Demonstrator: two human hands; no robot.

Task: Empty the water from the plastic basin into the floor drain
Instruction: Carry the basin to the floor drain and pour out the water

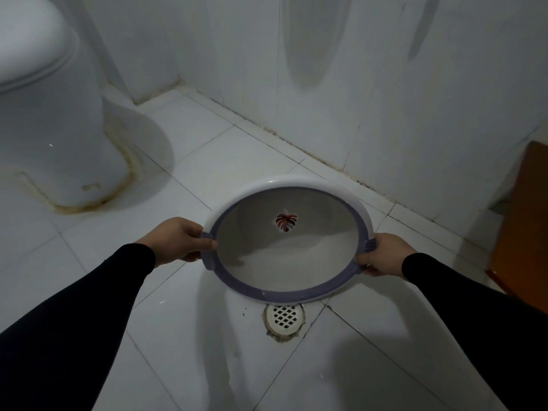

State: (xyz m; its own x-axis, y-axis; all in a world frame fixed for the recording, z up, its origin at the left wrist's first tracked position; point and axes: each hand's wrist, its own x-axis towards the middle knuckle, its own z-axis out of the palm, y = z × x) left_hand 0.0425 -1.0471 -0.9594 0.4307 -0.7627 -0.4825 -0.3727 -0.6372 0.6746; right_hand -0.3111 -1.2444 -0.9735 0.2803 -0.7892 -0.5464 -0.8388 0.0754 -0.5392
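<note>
Dim white-tiled floor (207, 161) and walls (385, 84); toilet (50, 114) at ten o'clock, orange-brown cabinet (525, 221) at three o'clock.

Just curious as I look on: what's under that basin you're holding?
Under the near rim of the basin, held by both hands, is the round floor drain in the white tiled floor. The drain's far edge and the tiles beyond are hidden by the basin.

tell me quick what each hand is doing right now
Left hand: closed on the left rim grip of the plastic basin.
Right hand: closed on the basin's right rim grip, basin tilted above the floor drain.
</note>
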